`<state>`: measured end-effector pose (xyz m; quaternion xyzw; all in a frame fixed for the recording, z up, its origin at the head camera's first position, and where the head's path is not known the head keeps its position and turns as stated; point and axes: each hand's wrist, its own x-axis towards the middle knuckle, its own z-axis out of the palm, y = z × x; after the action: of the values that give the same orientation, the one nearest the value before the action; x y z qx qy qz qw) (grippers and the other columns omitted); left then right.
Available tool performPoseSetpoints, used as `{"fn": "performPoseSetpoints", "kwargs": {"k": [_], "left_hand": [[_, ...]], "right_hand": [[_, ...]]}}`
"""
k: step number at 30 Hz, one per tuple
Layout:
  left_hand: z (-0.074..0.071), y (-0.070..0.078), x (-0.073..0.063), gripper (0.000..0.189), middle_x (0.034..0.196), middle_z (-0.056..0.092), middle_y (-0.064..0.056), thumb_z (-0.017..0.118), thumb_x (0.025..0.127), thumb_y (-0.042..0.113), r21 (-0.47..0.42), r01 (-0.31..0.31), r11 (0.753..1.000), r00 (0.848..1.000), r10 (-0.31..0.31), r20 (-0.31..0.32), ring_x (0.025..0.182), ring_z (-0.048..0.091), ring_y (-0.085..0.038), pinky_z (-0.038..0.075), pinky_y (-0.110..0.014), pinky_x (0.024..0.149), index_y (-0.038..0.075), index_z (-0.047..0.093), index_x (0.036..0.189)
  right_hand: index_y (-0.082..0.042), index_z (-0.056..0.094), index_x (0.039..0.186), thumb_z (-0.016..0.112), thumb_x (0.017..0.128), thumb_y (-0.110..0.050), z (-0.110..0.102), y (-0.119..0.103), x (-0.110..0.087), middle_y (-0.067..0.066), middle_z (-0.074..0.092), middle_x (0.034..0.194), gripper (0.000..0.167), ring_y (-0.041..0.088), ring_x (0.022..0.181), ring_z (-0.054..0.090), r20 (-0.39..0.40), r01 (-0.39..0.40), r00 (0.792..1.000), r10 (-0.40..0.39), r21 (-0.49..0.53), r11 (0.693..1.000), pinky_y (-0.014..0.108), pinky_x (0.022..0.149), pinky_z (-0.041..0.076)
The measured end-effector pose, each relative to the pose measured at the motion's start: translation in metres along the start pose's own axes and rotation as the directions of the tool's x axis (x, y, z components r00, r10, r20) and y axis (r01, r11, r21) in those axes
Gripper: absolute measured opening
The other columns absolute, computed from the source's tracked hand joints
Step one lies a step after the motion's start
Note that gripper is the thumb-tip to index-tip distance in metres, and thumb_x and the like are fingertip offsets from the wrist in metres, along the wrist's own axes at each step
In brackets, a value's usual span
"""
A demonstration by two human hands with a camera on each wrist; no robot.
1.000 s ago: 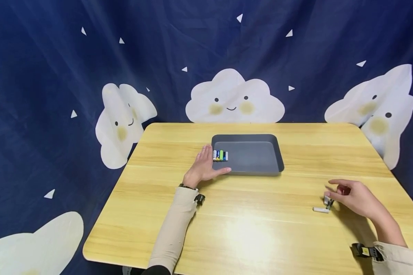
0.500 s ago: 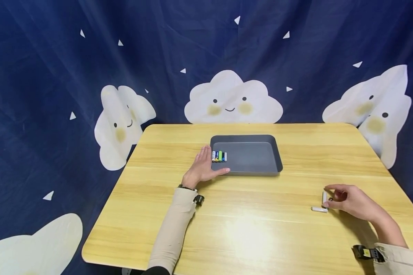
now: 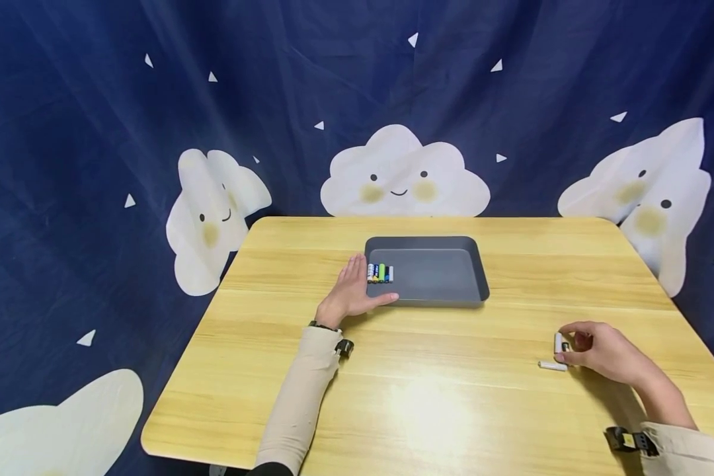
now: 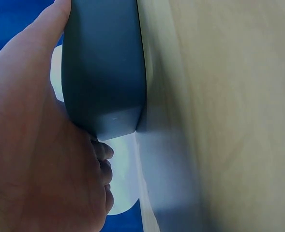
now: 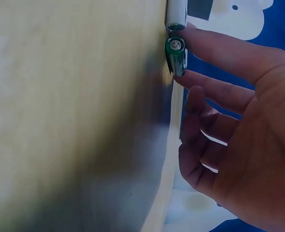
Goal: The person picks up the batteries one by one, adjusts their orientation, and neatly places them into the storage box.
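My left hand (image 3: 351, 291) lies against the left end of a dark grey tray (image 3: 440, 305), fingers straight along its side and thumb along the front rim. The left wrist view shows the tray's outer wall (image 4: 106, 63) beside the thumb. Inside the tray's left end, several batteries (image 3: 381, 273) stand side by side in a row. At the right of the table, my right hand (image 3: 607, 350) pinches a white battery (image 3: 558, 342) by its ends between thumb and forefinger. A green battery (image 5: 176, 50) sits just beside it, partly hidden by the hand. Another white battery (image 3: 552, 365) lies near the thumb.
The light wooden table (image 3: 262, 370) has rounded corners. Behind it hangs a dark blue curtain (image 3: 285, 79) with white clouds and small triangles. The tray stands toward the table's far edge, well left of the right hand.
My right hand has come down slightly and its thumb and forefinger have closed on the white battery, which has shifted a little left. The left hand and tray have stayed put.
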<state>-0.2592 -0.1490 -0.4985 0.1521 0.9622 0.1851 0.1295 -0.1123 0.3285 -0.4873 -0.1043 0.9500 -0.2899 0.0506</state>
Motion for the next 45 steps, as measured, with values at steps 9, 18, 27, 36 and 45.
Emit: {"fn": "performPoseSetpoints", "kwargs": {"k": [9, 18, 27, 36, 45], "left_hand": [[-0.001, 0.002, -0.003, 0.13, 0.176, -0.008, -0.015, 0.05, 0.084, 0.088, 0.001, -0.005, 1.0, 1.0, 0.005, -0.013, 0.164, -0.007, -0.026, 0.003, -0.043, 0.135, 0.004, -0.009, 0.165], [0.0, 0.002, -0.003, 0.129, 0.176, -0.008, -0.015, 0.051, 0.085, 0.086, -0.013, -0.002, 1.0, 1.0, 0.002, -0.017, 0.164, -0.006, -0.026, 0.004, -0.044, 0.135, 0.003, -0.006, 0.165], [0.0, 0.002, -0.005, 0.13, 0.176, -0.007, -0.015, 0.051, 0.084, 0.088, -0.017, -0.006, 1.0, 1.0, 0.005, -0.022, 0.164, -0.005, -0.026, 0.003, -0.042, 0.135, 0.003, -0.006, 0.166], [0.0, 0.001, -0.004, 0.131, 0.176, -0.008, -0.014, 0.051, 0.083, 0.088, -0.031, -0.005, 1.0, 1.0, 0.004, -0.024, 0.164, -0.006, -0.025, 0.002, -0.042, 0.135, 0.004, -0.006, 0.166], [0.0, -0.001, -0.002, 0.131, 0.175, -0.011, -0.013, 0.049, 0.083, 0.089, -0.03, -0.004, 1.0, 1.0, 0.004, -0.006, 0.164, -0.008, -0.025, 0.0, -0.042, 0.135, 0.005, -0.01, 0.165]], "right_hand": [[0.005, 0.07, 0.112, 0.087, 0.083, -0.019, 0.001, -0.005, 0.0, 0.0, 0.059, 0.08, 0.042, -0.001, 0.067, 0.044, 0.008, -0.018, 1.0, 0.018, -0.024, 1.0, 0.022, 0.059, 0.04], [0.001, 0.071, 0.11, 0.083, 0.087, -0.024, -0.001, -0.009, 0.002, 0.0, 0.059, 0.08, 0.036, 0.0, 0.067, 0.045, 0.034, -0.031, 0.999, 0.032, -0.03, 0.999, 0.022, 0.059, 0.039], [0.002, 0.071, 0.109, 0.082, 0.089, -0.023, -0.004, -0.011, 0.005, -0.003, 0.054, 0.075, 0.033, 0.002, 0.063, 0.044, -0.094, 0.019, 0.995, -0.011, 0.08, 0.997, 0.023, 0.053, 0.035], [-0.002, 0.07, 0.108, 0.08, 0.091, -0.021, -0.018, -0.016, 0.013, -0.008, 0.047, 0.069, 0.027, 0.005, 0.06, 0.043, -0.192, 0.037, 0.981, -0.006, 0.155, 0.987, 0.029, 0.05, 0.033], [-0.007, 0.069, 0.108, 0.078, 0.094, -0.029, -0.024, -0.034, 0.027, -0.007, 0.039, 0.065, 0.028, 0.01, 0.056, 0.037, -0.195, -0.011, 0.979, 0.054, 0.215, 0.977, 0.032, 0.051, 0.031]]}}
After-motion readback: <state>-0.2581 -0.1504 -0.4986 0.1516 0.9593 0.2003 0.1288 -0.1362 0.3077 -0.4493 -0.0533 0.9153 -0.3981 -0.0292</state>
